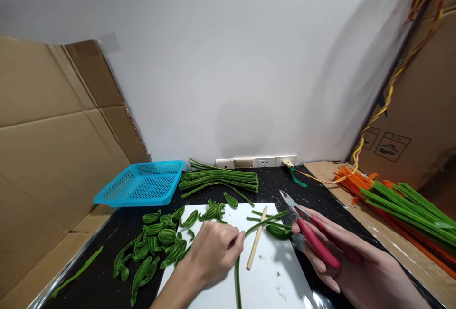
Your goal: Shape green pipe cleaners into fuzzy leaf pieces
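Observation:
My left hand (pixel 219 249) is closed over a white sheet (pixel 281 275), its thumb and fingers pinched on a green pipe cleaner (pixel 238 283). One green length runs from the pinch toward the upper right and another toward the bottom edge; the join is hidden by the fingers. My right hand (pixel 356 261) grips red-handled pliers (pixel 317 242), the jaws slightly apart with nothing between them. A wooden stick (pixel 257 240) lies between my hands. Beside the pliers rests a green leaf shape of pipe cleaner (pixel 279 232). More leaf shapes (pixel 167 236) are heaped left of my left hand.
A blue perforated basket (pixel 142 199) stands at the back left, with a bundle of green pipe cleaners (pixel 221 179) beside it. Green (pixel 409 209) and orange bundles lie at right. Cardboard walls (pixel 53 123) flank the black table; a twisted cord (pixel 386 102) runs to a socket strip (pixel 265 162).

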Motion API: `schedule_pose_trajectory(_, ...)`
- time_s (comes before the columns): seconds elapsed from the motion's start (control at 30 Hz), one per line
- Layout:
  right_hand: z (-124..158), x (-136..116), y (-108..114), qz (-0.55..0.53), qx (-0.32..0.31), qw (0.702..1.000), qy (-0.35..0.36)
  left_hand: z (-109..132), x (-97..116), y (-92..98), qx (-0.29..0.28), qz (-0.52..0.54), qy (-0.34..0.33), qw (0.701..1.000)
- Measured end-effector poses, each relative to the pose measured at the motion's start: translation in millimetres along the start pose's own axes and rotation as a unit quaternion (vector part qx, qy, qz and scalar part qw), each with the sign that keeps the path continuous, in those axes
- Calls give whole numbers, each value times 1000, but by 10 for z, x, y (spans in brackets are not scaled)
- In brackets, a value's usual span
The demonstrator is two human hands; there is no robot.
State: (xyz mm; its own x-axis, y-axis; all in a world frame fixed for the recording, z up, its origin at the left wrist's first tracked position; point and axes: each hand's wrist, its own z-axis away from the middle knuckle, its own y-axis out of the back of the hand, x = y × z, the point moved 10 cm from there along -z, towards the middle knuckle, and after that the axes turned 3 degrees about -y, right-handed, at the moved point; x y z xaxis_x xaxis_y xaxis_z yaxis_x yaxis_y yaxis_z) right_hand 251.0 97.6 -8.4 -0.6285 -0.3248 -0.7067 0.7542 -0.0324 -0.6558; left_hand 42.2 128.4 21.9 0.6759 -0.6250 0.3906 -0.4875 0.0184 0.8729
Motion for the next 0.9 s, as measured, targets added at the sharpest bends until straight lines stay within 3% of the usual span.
schedule_pose_trajectory(0.07,2,-9,9,0,9,1000,0,6,-20,50,23,-52,-20,998)
schedule_pose_trajectory(0.13,10,-11,11,9,19,1000,5,10,-113,194,62,-86,12,994)
schedule_pose_trajectory(0.2,24,-25,4,37,35,998,22,50,-275,458,132,-99,97,982)
schedule_pose_trajectory(0.3,63,-134,-29,138,69,984,94,212,-522,850,231,-104,235,938)
schedule_pose_trajectory(0.4,93,-245,-99,272,79,945,160,311,-647,986,248,-126,283,918)
schedule_pose_trajectory(0.53,120,-350,-167,425,67,870,239,280,-580,846,230,-110,224,941)
schedule_pose_trajectory(0.63,230,-376,-364,567,32,741,359,119,-364,652,201,-73,165,963)
schedule_pose_trajectory(0.7,299,-270,-504,639,-7,647,417,-77,-218,455,133,-38,148,979)
schedule_pose_trajectory(0.73,316,-222,-534,657,-15,617,433,-189,-121,370,101,-30,129,986)
schedule_pose_trajectory(0.83,275,-178,-488,686,10,591,425,-486,113,188,31,-51,73,996)
schedule_pose_trajectory(0.9,267,-218,-458,696,33,579,424,-621,159,65,-16,-73,57,996)
